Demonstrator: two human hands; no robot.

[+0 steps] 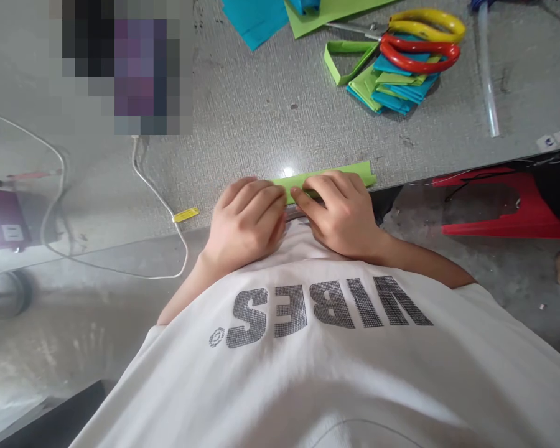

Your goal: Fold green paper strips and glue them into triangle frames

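A narrow folded strip of green paper (pixel 361 172) lies along the table's near edge, close to my body. My left hand (pixel 249 214) presses on its left end, fingers curled and together over the paper. My right hand (pixel 340 208) rests on its middle, thumb and fingers bent and pressed to the strip. The strip's right end sticks out past my right hand. What lies under my fingers is hidden.
Scissors (pixel 420 55) with yellow and red handles lie on folded green and blue paper pieces (pixel 392 90). A blue sheet (pixel 256 22), a clear tube (pixel 488 74) and a white cable (pixel 152 180) are on the table (pixel 242 112). A red stool (pixel 504 205) stands at right.
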